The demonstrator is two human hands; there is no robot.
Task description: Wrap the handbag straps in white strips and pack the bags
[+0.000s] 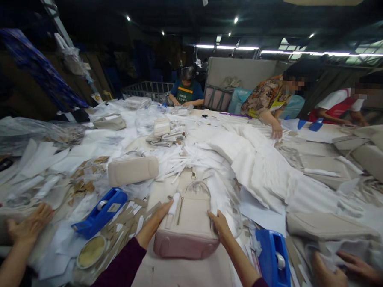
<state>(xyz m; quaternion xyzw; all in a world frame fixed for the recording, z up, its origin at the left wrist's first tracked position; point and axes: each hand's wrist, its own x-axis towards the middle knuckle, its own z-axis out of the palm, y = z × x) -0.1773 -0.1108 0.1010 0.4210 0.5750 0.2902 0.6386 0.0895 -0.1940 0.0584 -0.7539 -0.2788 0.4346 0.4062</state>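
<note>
A cream and pink bag (192,218) rests on the table right in front of me, its pink base toward me and a clear wrapped handle at its far end. My left hand (164,210) grips the bag's left side, beside a white wrapped roll (174,204). On the opposite side, my right hand (218,222) holds the bag's edge with thumb and fingers. A zipper runs down the bag's front near the roll. Another beige bag (133,171) lies just beyond my left hand.
Blue tape dispensers (102,211) (274,263) flank me, with a round tub (91,251) at left. White padding sheets (263,177) spread at right. Other people's hands (29,225) (330,275) work close on both sides; more people stand across the table.
</note>
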